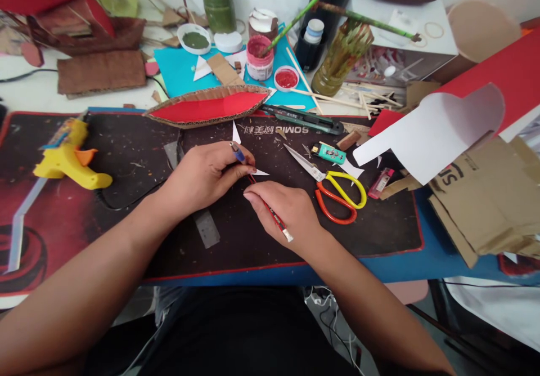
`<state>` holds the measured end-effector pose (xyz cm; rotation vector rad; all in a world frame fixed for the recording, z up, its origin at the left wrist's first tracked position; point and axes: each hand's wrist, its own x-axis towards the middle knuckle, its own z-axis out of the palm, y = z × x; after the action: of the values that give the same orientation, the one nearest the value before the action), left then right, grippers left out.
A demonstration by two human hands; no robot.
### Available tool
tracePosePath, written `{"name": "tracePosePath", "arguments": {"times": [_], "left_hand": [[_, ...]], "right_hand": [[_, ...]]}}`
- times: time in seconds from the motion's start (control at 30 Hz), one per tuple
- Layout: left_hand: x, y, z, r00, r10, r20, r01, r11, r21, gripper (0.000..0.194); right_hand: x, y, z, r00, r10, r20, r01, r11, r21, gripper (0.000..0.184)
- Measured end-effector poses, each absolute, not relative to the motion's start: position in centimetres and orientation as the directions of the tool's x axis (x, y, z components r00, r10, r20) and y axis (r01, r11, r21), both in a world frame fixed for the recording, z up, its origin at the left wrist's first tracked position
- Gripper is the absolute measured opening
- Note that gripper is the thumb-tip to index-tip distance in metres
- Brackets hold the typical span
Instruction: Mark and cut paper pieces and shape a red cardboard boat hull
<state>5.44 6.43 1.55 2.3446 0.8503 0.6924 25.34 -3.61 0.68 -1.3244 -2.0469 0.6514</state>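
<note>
Above the dark desk mat [358, 235], my two hands are close together near the middle. My left hand [206, 173] is closed, with a blue pen [238, 153] sticking up between thumb and fingers. In my right hand [291, 213] is a slim red-and-black pencil [274, 216] with a pale, worn end toward me. Its other end reaches the fingertips of my left hand, where the contact is partly hidden. Pointed white paper scraps [236, 133] show beside my left fingers. Right of my hands lie scissors [324, 182] with yellow and red handles, blades spread.
A yellow glue gun [70, 159] lies at left. Behind are a red-lined cardboard boat shape [211, 106], a utility knife [304, 118], a pink paint jar [259, 63] and a glass jar [331, 77]. A teal lighter [329, 153], curled white paper [430, 134] and cardboard [489, 196] occupy the right.
</note>
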Motion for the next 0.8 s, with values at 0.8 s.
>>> {"name": "tracePosePath", "arguments": {"times": [0.8], "left_hand": [[5.26,6.38,1.61,0.662,0.7,0.269,0.411,-0.638,0.651,0.017]], "right_hand": [[26.24,-3.44,1.18,-0.155,0.974,0.163,0.399,0.212,-0.892,0.023]]}}
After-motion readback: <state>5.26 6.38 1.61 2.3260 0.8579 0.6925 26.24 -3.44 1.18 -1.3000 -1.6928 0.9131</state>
